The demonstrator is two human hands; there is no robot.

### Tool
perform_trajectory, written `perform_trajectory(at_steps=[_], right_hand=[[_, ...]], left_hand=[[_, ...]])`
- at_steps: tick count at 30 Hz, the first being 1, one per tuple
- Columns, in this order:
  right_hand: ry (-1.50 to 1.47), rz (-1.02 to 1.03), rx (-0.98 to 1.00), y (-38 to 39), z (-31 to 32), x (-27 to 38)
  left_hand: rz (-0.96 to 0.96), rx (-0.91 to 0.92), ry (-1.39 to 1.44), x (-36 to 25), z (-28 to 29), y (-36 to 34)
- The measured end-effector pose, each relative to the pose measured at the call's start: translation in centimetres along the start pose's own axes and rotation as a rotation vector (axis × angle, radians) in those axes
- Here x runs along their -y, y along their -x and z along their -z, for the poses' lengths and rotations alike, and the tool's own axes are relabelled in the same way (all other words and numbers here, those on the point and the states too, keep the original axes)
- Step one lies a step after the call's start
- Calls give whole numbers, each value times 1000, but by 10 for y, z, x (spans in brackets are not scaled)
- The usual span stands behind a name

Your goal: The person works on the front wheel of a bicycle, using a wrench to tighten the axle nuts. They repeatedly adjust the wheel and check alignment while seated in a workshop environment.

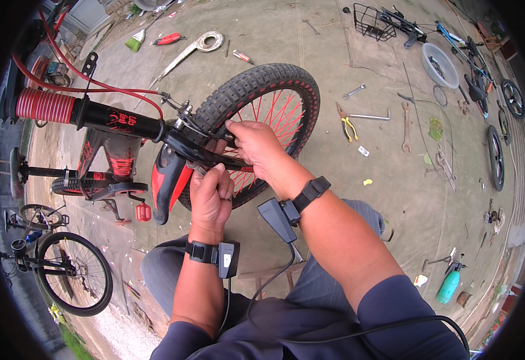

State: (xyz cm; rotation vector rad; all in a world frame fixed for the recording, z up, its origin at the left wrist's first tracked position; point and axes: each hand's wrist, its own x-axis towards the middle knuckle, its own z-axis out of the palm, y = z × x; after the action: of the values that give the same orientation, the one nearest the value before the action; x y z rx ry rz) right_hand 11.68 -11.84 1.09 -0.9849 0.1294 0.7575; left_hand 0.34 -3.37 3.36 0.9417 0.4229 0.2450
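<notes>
A bicycle with a black front fork [191, 149], red-ribbed head tube [45, 105] and knobby front tyre [226, 86] lies before me. My left hand [213, 198] is closed at the lower side of the fork, thumb and finger pressed to it beside the black-and-red mudguard [168, 193]. Above and to its right, my right hand [255, 147] has its fingers curled round a dark part at the fork near the brake [184, 120]; the fingertips are partly hidden, so I cannot make out that part.
Scattered on the concrete floor [334, 54] are yellow-handled pliers [346, 123], several wrenches [406, 129], a white tool [184, 60] and a green sprayer [448, 285]. A plastic basin [439, 65] sits at upper right. Other bicycles lie left [73, 270] and right [478, 66].
</notes>
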Motion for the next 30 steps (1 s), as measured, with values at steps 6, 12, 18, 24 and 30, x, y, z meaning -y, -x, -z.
perform_trajectory(at_steps=[6,12,18,24,30], right_hand=[[19,18,0,-1,0,-1],[71,52,1,-2,2,-3],[173,110,-41,-8,-1,-9],[283,183,-91,-13,-2,-17],[244,176,-96,-18,-4,-19]], left_hand=[[10,45,-12,2,7,-1],[7,0,-22,0,2,0],[-79,-78,-193,9,3,-6],[-146,-115,-230,17,2,-8],[-165,-98,-243,21,9,-11]])
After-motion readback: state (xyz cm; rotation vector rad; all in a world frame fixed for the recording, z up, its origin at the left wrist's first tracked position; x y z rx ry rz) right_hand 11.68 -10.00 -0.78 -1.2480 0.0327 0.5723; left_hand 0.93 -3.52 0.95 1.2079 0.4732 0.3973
